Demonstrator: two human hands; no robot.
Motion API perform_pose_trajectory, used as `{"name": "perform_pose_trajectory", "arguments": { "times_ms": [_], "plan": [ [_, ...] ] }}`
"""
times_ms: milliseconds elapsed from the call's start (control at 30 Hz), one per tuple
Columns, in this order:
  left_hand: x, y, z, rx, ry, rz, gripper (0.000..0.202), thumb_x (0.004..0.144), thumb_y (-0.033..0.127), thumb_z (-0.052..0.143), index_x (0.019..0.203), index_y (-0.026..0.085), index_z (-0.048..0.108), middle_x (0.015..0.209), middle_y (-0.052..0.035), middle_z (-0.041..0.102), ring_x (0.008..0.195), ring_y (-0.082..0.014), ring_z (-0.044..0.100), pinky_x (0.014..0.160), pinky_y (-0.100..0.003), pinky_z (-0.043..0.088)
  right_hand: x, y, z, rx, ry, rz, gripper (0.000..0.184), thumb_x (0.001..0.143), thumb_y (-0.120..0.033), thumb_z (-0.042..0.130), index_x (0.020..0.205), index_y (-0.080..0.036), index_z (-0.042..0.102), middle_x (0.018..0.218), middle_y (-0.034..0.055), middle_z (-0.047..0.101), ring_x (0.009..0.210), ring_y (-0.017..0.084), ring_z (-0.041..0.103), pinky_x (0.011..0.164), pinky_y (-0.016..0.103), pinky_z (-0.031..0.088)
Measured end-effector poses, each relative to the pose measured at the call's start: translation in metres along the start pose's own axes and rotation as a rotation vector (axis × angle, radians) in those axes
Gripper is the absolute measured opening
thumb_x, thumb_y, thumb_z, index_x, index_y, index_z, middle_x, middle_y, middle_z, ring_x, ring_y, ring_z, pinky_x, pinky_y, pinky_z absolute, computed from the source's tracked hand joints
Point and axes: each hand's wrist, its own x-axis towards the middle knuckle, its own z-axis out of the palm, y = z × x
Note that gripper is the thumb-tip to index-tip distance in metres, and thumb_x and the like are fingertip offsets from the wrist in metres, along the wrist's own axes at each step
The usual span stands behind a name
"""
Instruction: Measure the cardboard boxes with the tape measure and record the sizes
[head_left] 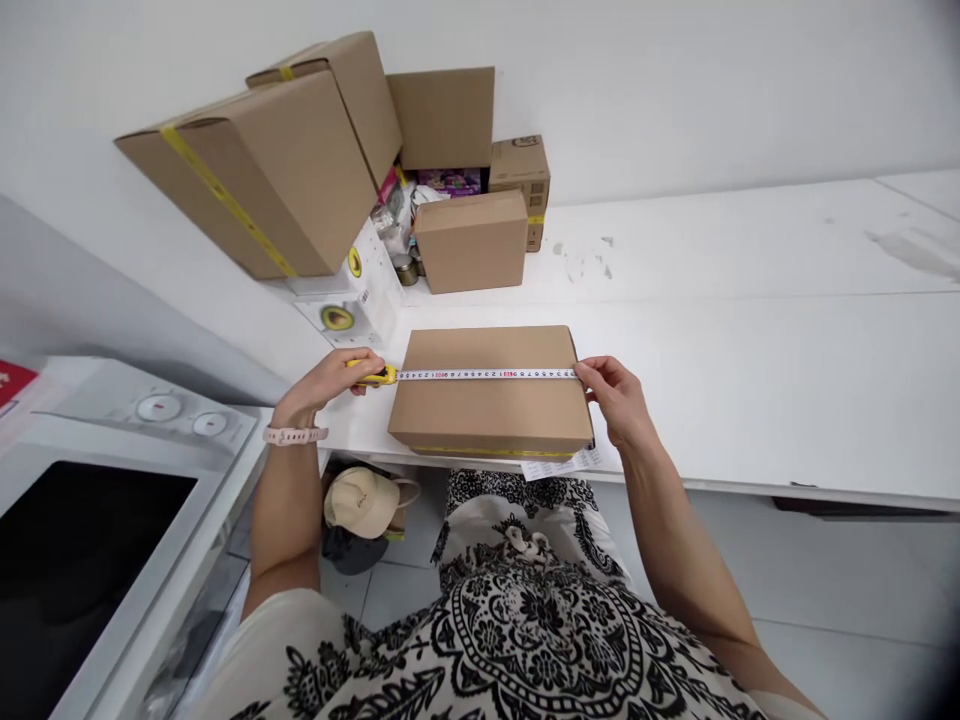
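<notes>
A flat brown cardboard box [491, 412] lies on the white table [750, 380] right in front of me. A white measuring tape [487, 375] is stretched across its top from left to right. My left hand [330, 385], with a pink watch on the wrist, is closed around the tape's yellow case [379, 376] just off the box's left edge. My right hand [611, 395] pinches the tape's free end at the box's right edge. A printed paper slip [562, 465] sticks out from under the box at its near right corner.
Several cardboard boxes [262, 170] are piled at the table's back left, with a smaller closed box [471, 240] and packaged goods [352, 300] beside them. A white machine with a dark lid [82, 540] stands at my left. A beige cap [360, 502] lies on the floor below.
</notes>
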Motion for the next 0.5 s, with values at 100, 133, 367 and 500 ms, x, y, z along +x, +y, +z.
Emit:
{"name": "perform_pose_trajectory", "arguments": {
  "times_ms": [100,133,367,500],
  "plan": [
    [0.005,0.001,-0.001,0.005,-0.029,-0.007,0.048,0.07,0.065,0.069,0.074,0.017,0.071,0.074,-0.0056,0.066,0.069,-0.0183,0.06,0.059,-0.027,0.05,0.001,0.001,0.001,-0.004,0.007,-0.003,0.032,0.07,-0.048,0.078,0.079,-0.022,0.061,0.075,-0.0006,0.061,0.067,0.013,0.052,0.06,0.028,0.042],
    [0.007,0.0,-0.001,0.01,-0.039,-0.011,0.048,0.069,0.064,0.069,0.073,0.017,0.072,0.075,-0.0058,0.067,0.071,-0.019,0.061,0.061,-0.028,0.051,0.001,0.001,0.001,-0.004,0.01,-0.003,0.032,0.07,-0.048,0.077,0.079,-0.022,0.061,0.074,-0.0007,0.061,0.066,0.013,0.052,0.06,0.028,0.042],
    [0.024,-0.003,-0.008,0.077,-0.118,0.013,0.041,0.076,0.057,0.065,0.073,0.017,0.075,0.079,-0.0079,0.073,0.075,-0.0219,0.064,0.067,-0.03,0.053,0.0,0.002,0.002,-0.002,0.019,-0.005,0.033,0.07,-0.05,0.077,0.078,-0.022,0.062,0.072,-0.0008,0.06,0.066,0.013,0.052,0.059,0.028,0.042],
    [0.031,-0.004,-0.008,0.037,-0.167,0.026,0.043,0.075,0.058,0.065,0.08,0.018,0.078,0.084,-0.0095,0.075,0.079,-0.0251,0.067,0.068,-0.032,0.054,-0.001,0.003,0.002,-0.02,0.013,-0.016,0.036,0.069,-0.054,0.078,0.077,-0.022,0.062,0.073,-0.0002,0.061,0.066,0.014,0.053,0.059,0.028,0.044]
  ]
}}
